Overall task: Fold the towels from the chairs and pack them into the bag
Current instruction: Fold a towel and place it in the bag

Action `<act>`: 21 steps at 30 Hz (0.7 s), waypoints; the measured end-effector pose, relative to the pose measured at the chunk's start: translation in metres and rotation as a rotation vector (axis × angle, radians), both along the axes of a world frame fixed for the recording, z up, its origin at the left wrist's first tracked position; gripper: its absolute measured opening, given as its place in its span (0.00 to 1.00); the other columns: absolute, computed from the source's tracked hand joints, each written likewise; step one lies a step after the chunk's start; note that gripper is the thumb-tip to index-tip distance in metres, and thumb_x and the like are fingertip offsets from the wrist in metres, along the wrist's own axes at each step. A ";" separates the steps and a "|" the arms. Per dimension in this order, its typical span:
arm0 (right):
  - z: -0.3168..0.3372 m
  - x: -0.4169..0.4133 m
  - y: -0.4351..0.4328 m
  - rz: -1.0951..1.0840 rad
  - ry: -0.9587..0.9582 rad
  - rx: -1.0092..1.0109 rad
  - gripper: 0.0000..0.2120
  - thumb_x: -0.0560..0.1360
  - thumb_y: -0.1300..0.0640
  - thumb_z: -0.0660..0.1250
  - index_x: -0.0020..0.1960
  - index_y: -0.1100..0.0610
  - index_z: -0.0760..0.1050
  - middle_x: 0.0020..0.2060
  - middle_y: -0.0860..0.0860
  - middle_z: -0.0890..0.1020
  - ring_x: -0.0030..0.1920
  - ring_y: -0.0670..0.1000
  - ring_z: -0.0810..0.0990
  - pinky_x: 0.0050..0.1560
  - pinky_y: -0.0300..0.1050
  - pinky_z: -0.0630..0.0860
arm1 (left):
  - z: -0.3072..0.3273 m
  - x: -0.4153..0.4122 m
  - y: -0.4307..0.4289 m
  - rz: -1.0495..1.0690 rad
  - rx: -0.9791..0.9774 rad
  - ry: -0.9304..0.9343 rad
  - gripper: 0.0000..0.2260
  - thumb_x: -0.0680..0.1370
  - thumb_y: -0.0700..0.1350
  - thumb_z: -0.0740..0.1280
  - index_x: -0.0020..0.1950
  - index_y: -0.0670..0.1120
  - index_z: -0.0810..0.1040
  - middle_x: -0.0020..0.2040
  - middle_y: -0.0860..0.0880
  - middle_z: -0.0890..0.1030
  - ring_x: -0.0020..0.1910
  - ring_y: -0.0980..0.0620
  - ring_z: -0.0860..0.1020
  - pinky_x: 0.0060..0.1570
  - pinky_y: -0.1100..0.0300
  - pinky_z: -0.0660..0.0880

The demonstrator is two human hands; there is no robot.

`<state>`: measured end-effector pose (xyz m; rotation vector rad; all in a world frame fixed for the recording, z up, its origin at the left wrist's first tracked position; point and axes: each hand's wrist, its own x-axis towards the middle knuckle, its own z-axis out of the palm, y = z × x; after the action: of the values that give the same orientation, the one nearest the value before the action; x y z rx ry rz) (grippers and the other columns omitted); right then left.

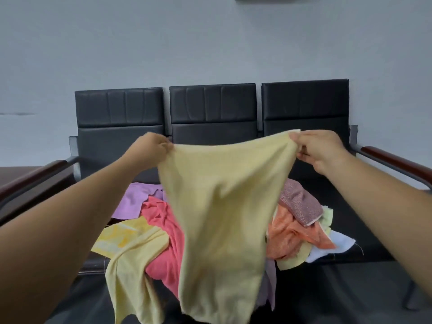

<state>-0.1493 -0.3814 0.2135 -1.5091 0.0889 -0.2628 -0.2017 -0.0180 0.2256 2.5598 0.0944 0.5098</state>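
1. Head view: the left hand (pixel 153 148) pinches the upper left corner of a pale yellow towel (pixel 222 218), its fingers curled round the cloth.
2. The right hand (pixel 320 149) pinches the upper right corner in the same way, and the top edge sags between the two hands.
3. The towel hangs spread in the air in front of the middle seat of a row of three black chairs (pixel 212 108). Its lower edge reaches down past the front edge of the seats.
4. Behind it a loose pile lies on the seats. A purple towel (pixel 133 197) is toward the back left, with a pink towel (pixel 163 230) beside it. A second yellow towel (pixel 131 265) is draped over the front edge.
5. On the pile's right side lies an orange towel (pixel 292 232) with a speckled maroon cloth (pixel 301 202) on top of it. A white cloth (pixel 336 244) is at the pile's right edge.
6. Brown armrests (pixel 395 164) close both ends of the row, which stands against a pale wall (pixel 210 43).
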 end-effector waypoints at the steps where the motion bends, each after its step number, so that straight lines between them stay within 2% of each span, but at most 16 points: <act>1: -0.004 0.000 -0.001 -0.055 -0.017 -0.081 0.10 0.76 0.61 0.74 0.56 0.61 0.80 0.49 0.56 0.84 0.45 0.51 0.82 0.36 0.39 0.77 | -0.002 -0.002 0.002 0.012 0.156 0.027 0.10 0.82 0.42 0.63 0.55 0.44 0.84 0.48 0.45 0.81 0.48 0.45 0.77 0.47 0.58 0.69; 3: -0.008 0.001 -0.002 -0.105 -0.054 -0.145 0.14 0.76 0.59 0.75 0.60 0.63 0.81 0.52 0.56 0.83 0.47 0.51 0.82 0.36 0.37 0.77 | -0.005 -0.008 -0.001 -0.019 0.244 0.081 0.10 0.82 0.44 0.63 0.56 0.45 0.84 0.48 0.46 0.82 0.45 0.47 0.77 0.47 0.59 0.68; 5: -0.011 -0.001 0.000 -0.132 -0.072 -0.187 0.12 0.76 0.59 0.75 0.58 0.61 0.82 0.54 0.57 0.84 0.49 0.51 0.83 0.40 0.40 0.80 | -0.007 -0.012 -0.006 -0.073 0.183 0.111 0.08 0.82 0.45 0.65 0.55 0.45 0.83 0.45 0.46 0.82 0.38 0.50 0.78 0.43 0.59 0.72; 7: -0.013 -0.003 0.005 -0.134 -0.106 -0.261 0.03 0.77 0.59 0.73 0.50 0.58 0.83 0.51 0.56 0.85 0.49 0.51 0.83 0.52 0.48 0.83 | -0.009 -0.016 -0.013 -0.169 -0.153 0.119 0.07 0.82 0.42 0.67 0.58 0.47 0.82 0.42 0.45 0.81 0.36 0.49 0.78 0.44 0.56 0.80; 8: -0.013 -0.006 0.008 -0.118 -0.137 -0.302 0.01 0.77 0.60 0.72 0.48 0.57 0.83 0.48 0.53 0.85 0.47 0.49 0.83 0.54 0.47 0.81 | -0.008 -0.019 -0.017 -0.241 -0.400 0.135 0.09 0.82 0.39 0.66 0.60 0.48 0.81 0.42 0.43 0.79 0.37 0.48 0.77 0.47 0.53 0.81; 10: -0.011 -0.012 0.015 -0.081 -0.196 -0.370 0.02 0.78 0.60 0.72 0.49 0.57 0.83 0.40 0.46 0.83 0.41 0.42 0.79 0.46 0.36 0.76 | -0.003 -0.024 -0.028 -0.380 -0.764 0.184 0.11 0.82 0.34 0.63 0.59 0.46 0.81 0.45 0.41 0.78 0.40 0.47 0.77 0.48 0.52 0.82; 11: -0.010 -0.014 0.018 -0.064 -0.215 -0.387 0.02 0.77 0.59 0.73 0.49 0.57 0.84 0.39 0.45 0.82 0.38 0.40 0.77 0.41 0.32 0.74 | 0.001 -0.027 -0.034 -0.437 -0.857 0.207 0.11 0.82 0.33 0.61 0.56 0.43 0.81 0.45 0.40 0.79 0.41 0.48 0.78 0.45 0.55 0.83; 13: -0.011 -0.016 0.027 -0.006 -0.226 -0.390 0.04 0.76 0.60 0.74 0.50 0.56 0.84 0.36 0.47 0.82 0.33 0.40 0.76 0.35 0.35 0.71 | 0.006 -0.032 -0.046 -0.551 -0.966 0.260 0.14 0.81 0.29 0.57 0.54 0.37 0.81 0.45 0.39 0.81 0.42 0.47 0.81 0.44 0.56 0.83; 15: -0.011 -0.021 0.036 0.062 -0.238 -0.350 0.08 0.74 0.62 0.75 0.52 0.53 0.82 0.34 0.51 0.80 0.29 0.44 0.75 0.33 0.39 0.71 | 0.009 -0.035 -0.052 -0.666 -0.964 0.297 0.16 0.80 0.25 0.56 0.60 0.34 0.79 0.48 0.40 0.81 0.49 0.44 0.84 0.51 0.53 0.83; 17: -0.012 -0.026 0.046 0.137 -0.258 -0.306 0.07 0.75 0.65 0.73 0.47 0.54 0.80 0.29 0.54 0.78 0.27 0.48 0.75 0.32 0.44 0.73 | 0.008 -0.037 -0.057 -0.689 -0.779 0.257 0.14 0.80 0.27 0.63 0.63 0.36 0.79 0.50 0.41 0.82 0.52 0.45 0.84 0.55 0.55 0.82; 19: -0.012 -0.037 0.058 0.244 -0.262 -0.273 0.09 0.77 0.69 0.69 0.43 0.57 0.82 0.29 0.55 0.81 0.30 0.51 0.80 0.38 0.48 0.79 | 0.008 -0.038 -0.063 -0.632 -0.601 0.174 0.10 0.78 0.34 0.70 0.58 0.38 0.82 0.50 0.41 0.86 0.50 0.46 0.85 0.52 0.59 0.82; 21: -0.010 -0.048 0.071 0.381 -0.237 -0.239 0.11 0.77 0.73 0.66 0.45 0.62 0.84 0.33 0.57 0.83 0.36 0.53 0.83 0.45 0.50 0.83 | 0.010 -0.038 -0.068 -0.596 -0.532 0.112 0.07 0.77 0.40 0.73 0.53 0.39 0.83 0.46 0.40 0.87 0.46 0.47 0.86 0.48 0.61 0.82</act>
<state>-0.1978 -0.3103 0.2033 -1.6849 -0.4286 -0.1458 -0.2400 -0.0856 0.2354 1.9567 -0.4267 0.0872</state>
